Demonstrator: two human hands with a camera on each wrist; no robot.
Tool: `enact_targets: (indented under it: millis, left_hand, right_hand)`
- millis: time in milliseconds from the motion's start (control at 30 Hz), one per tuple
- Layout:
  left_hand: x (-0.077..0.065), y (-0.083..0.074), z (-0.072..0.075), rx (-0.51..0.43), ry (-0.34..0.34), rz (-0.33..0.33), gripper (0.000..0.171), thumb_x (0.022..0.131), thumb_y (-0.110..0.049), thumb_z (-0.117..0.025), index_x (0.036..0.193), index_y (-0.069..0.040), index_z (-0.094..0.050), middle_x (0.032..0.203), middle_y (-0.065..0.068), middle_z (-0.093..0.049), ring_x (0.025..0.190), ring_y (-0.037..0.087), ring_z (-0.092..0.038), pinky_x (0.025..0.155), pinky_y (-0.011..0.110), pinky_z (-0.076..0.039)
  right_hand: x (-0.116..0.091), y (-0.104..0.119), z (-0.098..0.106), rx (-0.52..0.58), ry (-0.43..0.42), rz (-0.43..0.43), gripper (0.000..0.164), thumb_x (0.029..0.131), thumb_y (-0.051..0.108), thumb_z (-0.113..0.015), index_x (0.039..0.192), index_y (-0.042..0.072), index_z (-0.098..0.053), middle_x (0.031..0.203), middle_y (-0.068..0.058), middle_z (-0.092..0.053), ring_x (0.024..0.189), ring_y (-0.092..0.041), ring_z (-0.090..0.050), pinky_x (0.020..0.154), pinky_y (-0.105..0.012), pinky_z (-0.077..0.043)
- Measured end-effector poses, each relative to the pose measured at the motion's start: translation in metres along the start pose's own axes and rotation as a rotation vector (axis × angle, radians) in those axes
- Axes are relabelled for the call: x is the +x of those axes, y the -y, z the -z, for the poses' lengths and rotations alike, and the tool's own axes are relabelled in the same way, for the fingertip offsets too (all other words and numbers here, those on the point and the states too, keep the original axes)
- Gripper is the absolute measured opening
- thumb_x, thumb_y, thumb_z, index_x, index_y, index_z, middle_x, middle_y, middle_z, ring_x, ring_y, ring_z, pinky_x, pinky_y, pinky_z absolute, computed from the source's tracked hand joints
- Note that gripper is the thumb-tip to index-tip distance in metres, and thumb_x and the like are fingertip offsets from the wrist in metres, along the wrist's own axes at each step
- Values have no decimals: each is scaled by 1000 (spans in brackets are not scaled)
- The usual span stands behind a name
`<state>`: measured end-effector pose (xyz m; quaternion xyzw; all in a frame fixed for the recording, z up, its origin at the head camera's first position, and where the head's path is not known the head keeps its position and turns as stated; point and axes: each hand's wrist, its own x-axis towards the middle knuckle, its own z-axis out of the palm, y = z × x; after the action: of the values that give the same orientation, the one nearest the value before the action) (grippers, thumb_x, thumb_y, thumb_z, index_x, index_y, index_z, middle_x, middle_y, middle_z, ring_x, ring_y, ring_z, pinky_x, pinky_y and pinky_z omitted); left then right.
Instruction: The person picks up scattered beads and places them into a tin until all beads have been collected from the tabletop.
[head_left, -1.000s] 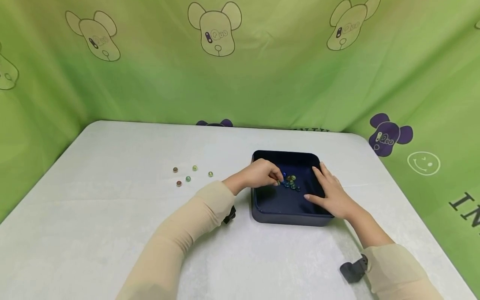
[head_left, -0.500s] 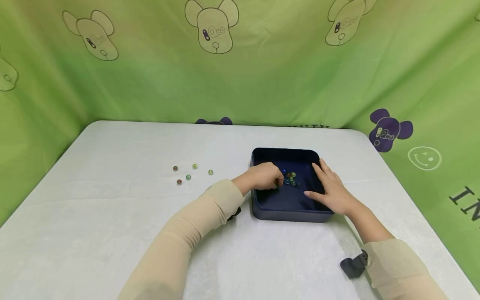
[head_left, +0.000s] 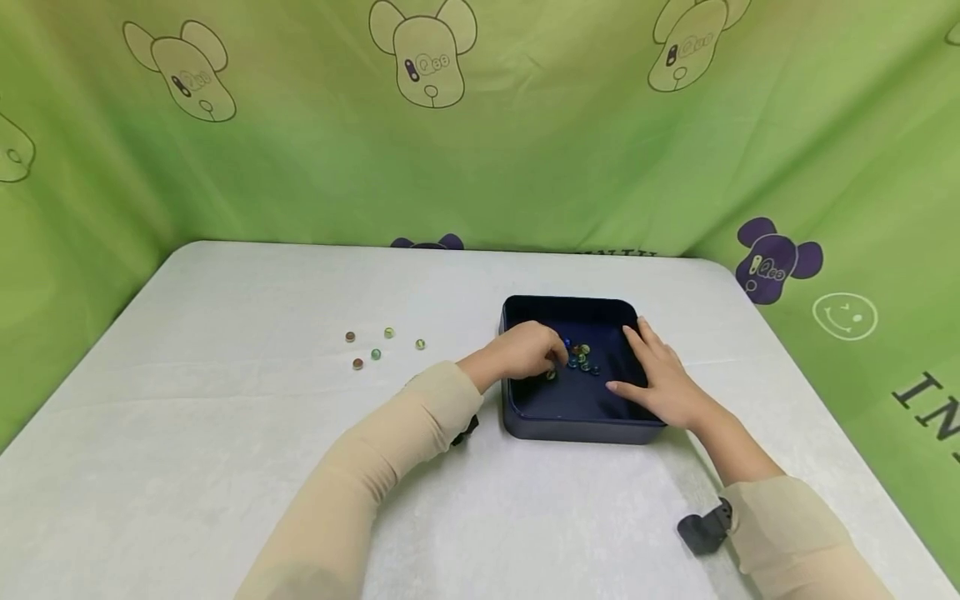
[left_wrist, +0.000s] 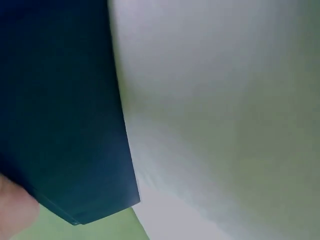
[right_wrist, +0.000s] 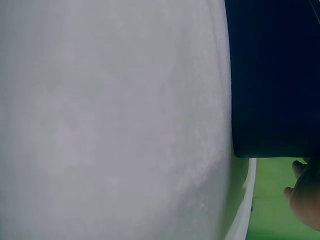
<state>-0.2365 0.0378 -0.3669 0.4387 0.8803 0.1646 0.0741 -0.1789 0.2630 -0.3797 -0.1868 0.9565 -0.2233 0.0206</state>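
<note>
In the head view, a dark blue rectangular box (head_left: 585, 431) stands on the white table. My left hand (head_left: 527, 350) reaches over its left wall, fingers bent loosely downward above the box floor. Just under those fingertips lies a greenish marble (head_left: 551, 375), seemingly apart from them. Several more blue, green and amber marbles (head_left: 585, 365) cluster to the right of the hand. My right hand (head_left: 663, 387) rests spread on the box's right wall, thumb over the inside. The left wrist view shows the box wall (left_wrist: 65, 110) and part of a finger; the right wrist view shows fingertips beside the box (right_wrist: 275, 80).
Several loose marbles (head_left: 376, 354), green, yellowish and brown, lie on the white table (head_left: 225, 400) left of the box. A green printed curtain (head_left: 300, 167) hangs behind and beside the table. Dark wrist cameras (head_left: 705, 529) sit at the sleeves.
My left hand dipped lower into the box, then lifted slightly; the greenish marble beneath its fingertips now shows more clearly. My right hand has stayed at the box's right wall.
</note>
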Motion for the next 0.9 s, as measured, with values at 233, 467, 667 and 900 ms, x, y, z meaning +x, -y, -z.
enact_targets:
  millis: [233, 467, 667, 900]
  left_hand:
    - [-19, 7, 12, -316, -96, -15, 20, 79, -7, -62, 99, -6, -65, 98, 3, -62, 85, 6, -58, 69, 9, -42]
    - [-50, 11, 29, -449, -135, 60, 19, 80, -9, -62, 98, -6, -65, 96, 4, -62, 83, 6, -57, 68, 14, -45]
    - [-79, 20, 34, -552, -191, 90, 18, 79, -7, -62, 96, -2, -65, 95, 7, -62, 83, 7, -58, 69, 17, -47]
    - [-111, 33, 40, -511, -213, 148, 13, 79, -8, -63, 91, -7, -66, 91, 1, -62, 82, 7, -58, 69, 19, -47]
  right_hand:
    - [1, 0, -1, 0, 2, -5, 85, 82, 38, -55, 137, -1, -4, 139, -23, 10, 125, -40, 5, 96, -57, 1]
    - [1, -1, -1, 0, -6, 6, 84, 82, 38, -55, 137, -1, -5, 140, -21, 11, 126, -39, 5, 97, -57, 1]
    - [0, -2, -2, -1, -6, 4, 84, 82, 39, -55, 137, -1, -5, 140, -21, 11, 125, -40, 4, 97, -57, 1]
    - [0, -1, -2, 6, -4, -3, 85, 82, 39, -55, 137, -1, -5, 140, -21, 12, 125, -41, 4, 96, -57, 1]
